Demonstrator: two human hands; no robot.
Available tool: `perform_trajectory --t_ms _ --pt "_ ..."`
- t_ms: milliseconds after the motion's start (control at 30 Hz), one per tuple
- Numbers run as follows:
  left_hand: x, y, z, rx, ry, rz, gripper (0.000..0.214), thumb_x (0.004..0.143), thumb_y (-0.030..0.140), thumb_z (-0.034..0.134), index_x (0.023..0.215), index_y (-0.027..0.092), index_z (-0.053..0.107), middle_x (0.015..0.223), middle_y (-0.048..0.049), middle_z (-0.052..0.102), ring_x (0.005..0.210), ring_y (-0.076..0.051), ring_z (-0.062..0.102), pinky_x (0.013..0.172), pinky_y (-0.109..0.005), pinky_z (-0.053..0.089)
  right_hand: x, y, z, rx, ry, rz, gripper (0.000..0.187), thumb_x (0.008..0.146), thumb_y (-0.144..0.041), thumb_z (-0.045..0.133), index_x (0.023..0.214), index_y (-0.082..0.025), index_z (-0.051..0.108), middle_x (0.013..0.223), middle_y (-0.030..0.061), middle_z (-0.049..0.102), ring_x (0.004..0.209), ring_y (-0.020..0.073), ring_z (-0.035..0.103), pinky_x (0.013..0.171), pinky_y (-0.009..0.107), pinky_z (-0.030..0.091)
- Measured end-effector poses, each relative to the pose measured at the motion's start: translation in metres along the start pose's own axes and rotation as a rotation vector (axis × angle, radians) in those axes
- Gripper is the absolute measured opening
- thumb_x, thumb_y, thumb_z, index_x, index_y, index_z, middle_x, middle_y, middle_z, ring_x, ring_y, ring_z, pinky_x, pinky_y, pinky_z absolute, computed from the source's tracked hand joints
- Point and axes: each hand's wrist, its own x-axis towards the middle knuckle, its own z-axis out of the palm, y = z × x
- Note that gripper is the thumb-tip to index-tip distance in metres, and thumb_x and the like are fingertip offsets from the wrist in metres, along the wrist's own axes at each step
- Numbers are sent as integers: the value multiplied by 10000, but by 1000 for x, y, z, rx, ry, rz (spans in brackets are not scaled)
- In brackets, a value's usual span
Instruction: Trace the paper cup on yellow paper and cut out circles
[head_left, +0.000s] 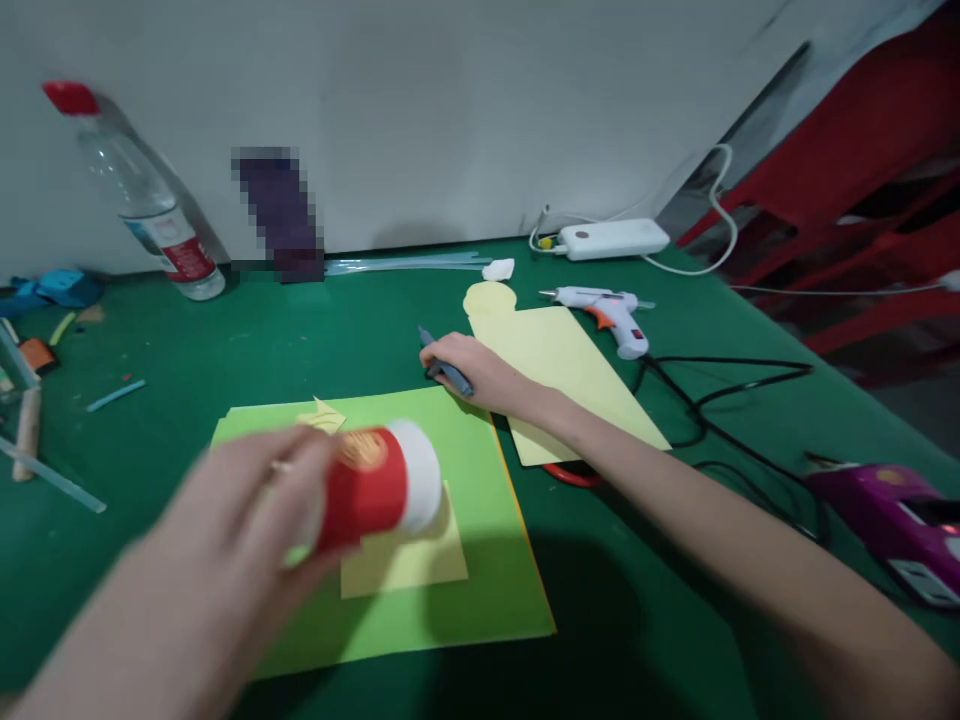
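My left hand (255, 500) is blurred by motion and wrapped round a red and white cup (367, 485) with a gold mark on its side. The cup lies tilted on its side in the air, white end to the right, above a stack of green paper (487, 560). A smaller pale yellow sheet (405, 570) lies on that stack, partly hidden by the cup. Past the stack's far edge, my right hand (480, 375) is closed on a grey marker (453, 377), near the table surface. Beside that wrist lies a larger pale yellow sheet (570, 370).
A white glue gun (611, 310) with a black cable lies at right. A white power strip (615, 239) and a water bottle (161, 220) stand by the wall. A purple device (892, 525) is at far right. Clear glue sticks (405, 264) lie at the back.
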Motion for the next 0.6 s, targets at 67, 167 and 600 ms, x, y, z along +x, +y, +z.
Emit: perform_trajectory --t_ms 67,167,600 --pt "19 -22 -13 67 47 -93 670 717 513 585 1315 300 367 1138 -56 492 1011 -299 499 870 -472 457 -1 -1 -1 10 34 13 151 733 -67 466 819 -182 510 791 57 587 779 211 499 709 354 384" --pt "47 -52 -11 -238 60 -304 661 586 558 676 1187 336 512 1109 -40 482 1033 -311 475 829 -452 474 -3 -5 -5 53 128 56 81 759 -111 487 816 -166 503 786 41 557 742 185 504 686 341 391" --pt "116 -89 103 -526 -100 -363 617 607 315 741 1145 143 493 1191 -122 558 1092 -263 513 951 -426 389 -6 -11 -18 543 442 287 171 749 -250 540 842 -235 398 739 -18 493 640 135 564 556 279 520"
